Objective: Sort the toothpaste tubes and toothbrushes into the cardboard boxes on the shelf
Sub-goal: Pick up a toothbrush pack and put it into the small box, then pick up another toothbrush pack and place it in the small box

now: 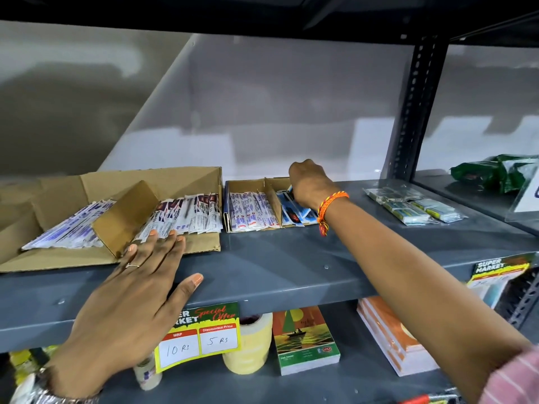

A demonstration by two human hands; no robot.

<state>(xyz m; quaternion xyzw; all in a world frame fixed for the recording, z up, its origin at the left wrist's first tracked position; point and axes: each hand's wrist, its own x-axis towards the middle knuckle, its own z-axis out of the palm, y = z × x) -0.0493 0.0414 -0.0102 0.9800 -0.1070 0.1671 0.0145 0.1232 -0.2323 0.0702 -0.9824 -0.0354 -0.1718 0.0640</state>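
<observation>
A right hand [312, 182] grips blue toothpaste packets [294, 211] in the small cardboard box [248, 185] at one o'clock; the open left hand [137, 284] steadies the large box [186, 176] of toothbrushes [186, 217].

Head view, downward (close) onto shelf [277, 258]

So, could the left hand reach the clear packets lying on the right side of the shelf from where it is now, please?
Probably not easily: the left hand rests by the large box, and the right arm crosses the shelf between it and the clear packets.
</observation>
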